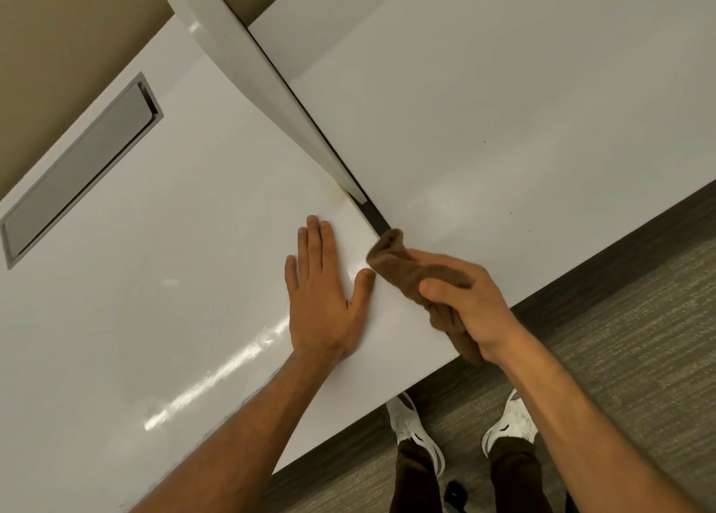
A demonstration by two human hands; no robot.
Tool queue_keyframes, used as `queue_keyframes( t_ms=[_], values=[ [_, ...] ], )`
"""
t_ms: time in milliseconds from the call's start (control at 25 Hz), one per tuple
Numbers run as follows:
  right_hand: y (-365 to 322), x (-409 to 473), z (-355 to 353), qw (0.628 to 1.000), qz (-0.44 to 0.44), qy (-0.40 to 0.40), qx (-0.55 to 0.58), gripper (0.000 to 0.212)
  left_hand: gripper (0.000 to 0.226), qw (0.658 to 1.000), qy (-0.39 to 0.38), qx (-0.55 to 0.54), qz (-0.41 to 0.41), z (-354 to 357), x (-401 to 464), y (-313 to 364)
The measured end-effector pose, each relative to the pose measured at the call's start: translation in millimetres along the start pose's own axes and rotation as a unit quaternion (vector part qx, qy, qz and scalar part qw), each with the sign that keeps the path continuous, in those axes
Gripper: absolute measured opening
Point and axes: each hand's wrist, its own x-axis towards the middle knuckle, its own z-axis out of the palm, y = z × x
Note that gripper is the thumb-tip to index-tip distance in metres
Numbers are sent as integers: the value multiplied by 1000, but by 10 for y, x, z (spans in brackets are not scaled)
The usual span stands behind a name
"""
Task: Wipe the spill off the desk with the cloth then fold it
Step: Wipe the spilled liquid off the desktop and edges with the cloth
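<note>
Cloth (422, 280) bunched in right hand (465, 299) grip; left hand (321, 303) flat, fingers spread, on desk (155, 319).

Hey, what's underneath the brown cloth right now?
The cloth, bunched in the right hand, lies over the white desk where the dark gap ends. Whatever spill lies beneath it is covered.

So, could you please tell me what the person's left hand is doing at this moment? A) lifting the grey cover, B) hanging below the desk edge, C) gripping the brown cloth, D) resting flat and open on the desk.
D: the left hand lies palm-down with fingers spread on the white desk, while the right hand grips the brown cloth.
</note>
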Motion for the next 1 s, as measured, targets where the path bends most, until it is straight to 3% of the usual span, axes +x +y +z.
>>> queue_keyframes(
  t_ms=[360, 520, 600, 720, 880, 1000],
  values=[
    [409, -797, -259, 996, -6, 83, 16, 34, 84, 1000, -3, 3, 1, 42, -60, -2],
    [190, -546, -285, 991, -29, 132, -8, 19, 83, 1000, 2, 5, 4, 54, -86, -36],
    [-43, -206, -217, 990, -16, 138, 16, 31, 83, 1000, 8, 8, 0, 49, -30, -36],
    [-349, 355, 77, 994, 35, 104, -20, 50, 83, 1000, 10, 4, 2, 38, 10, -28],
    [-391, 817, 426, 994, 18, 53, -98, 23, 84, 1000, 13, 4, -7, 40, 4, -23],
    [-387, 845, 402, 996, 13, 16, -90, 24, 85, 1000, 5, 5, -11, 30, 28, -2]
  ],
)
